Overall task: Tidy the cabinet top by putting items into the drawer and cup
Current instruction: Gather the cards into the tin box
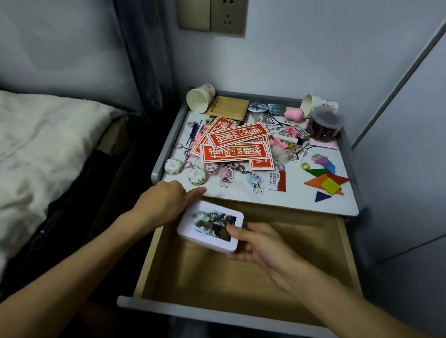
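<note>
- Holding is shared between both hands: the white box (210,225), with a picture on its top face, is gripped at its left end by the left hand (165,204) and pinched at its right end by the right hand (259,241), thumb on top and fingers beneath.
- The box is held over the rear left part of the open drawer (234,284) and is not yet set down.
- Progress is judged as early: nothing is seen on the drawer floor, and the cabinet top (289,198) is covered with loose items.
- The left cup (199,97) and the right cup (315,104), both of paper, make a count of two; both lie on their sides at the rear corners.
- One wooden tile (228,107), one clear jar (325,123), one pink sponge (294,113) and two round badges (258,107) are counted along the rear.
- At least four red strips (237,143) are counted; overlap prevents a firm total.
- Three figure keychains (226,175) and two round floral charms (174,166) are counted near the front edge.
- About seven tangram pieces (324,183) are counted at the right.
- Smaller clips and rings cannot be counted.
</note>
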